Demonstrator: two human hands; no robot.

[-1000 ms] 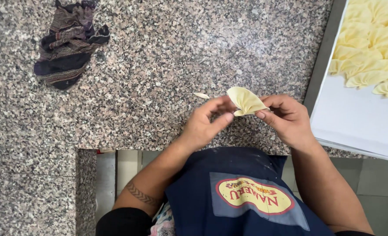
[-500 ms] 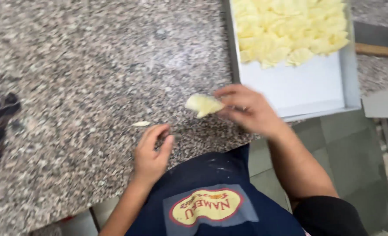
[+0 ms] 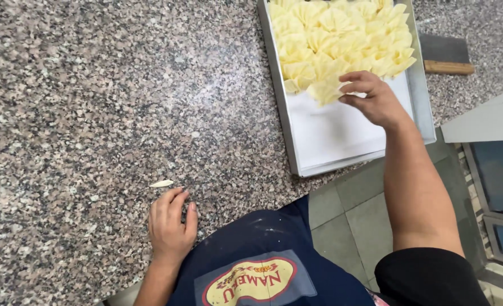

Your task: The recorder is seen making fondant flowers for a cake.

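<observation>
so we have our right hand [image 3: 376,102] out at about one o'clock, its fingers [image 3: 356,76] pinching a folded dough piece [image 3: 326,90] by its edge, at the front edge of the rows already in the tray [image 3: 279,107]. we judge the work roughly two thirds along: the far part of the tray is packed with pleated dough pieces [image 3: 342,34], overlapping like small fans, while a strip of white paper liner [image 3: 330,130] nearest us is bare and has room for more. whether the held piece already touches the liner we cannot tell.

our left hand [image 3: 171,224] lies flat on the desk [image 3: 92,102] at about seven o'clock, fingers loosely together and holding nothing, just below a small pale dough scrap [image 3: 161,183].

the dough is soft, matte, pale yellow, thin and pinched into ridged folds. the desk is polished speckled granite in grey, pink and black. the tray is shallow brushed metal with upright walls. beyond it, at two o'clock, lies a dark flat blade with a wooden handle [image 3: 450,68]. our dark blue apron [image 3: 262,255] carries faint flour dust.
</observation>
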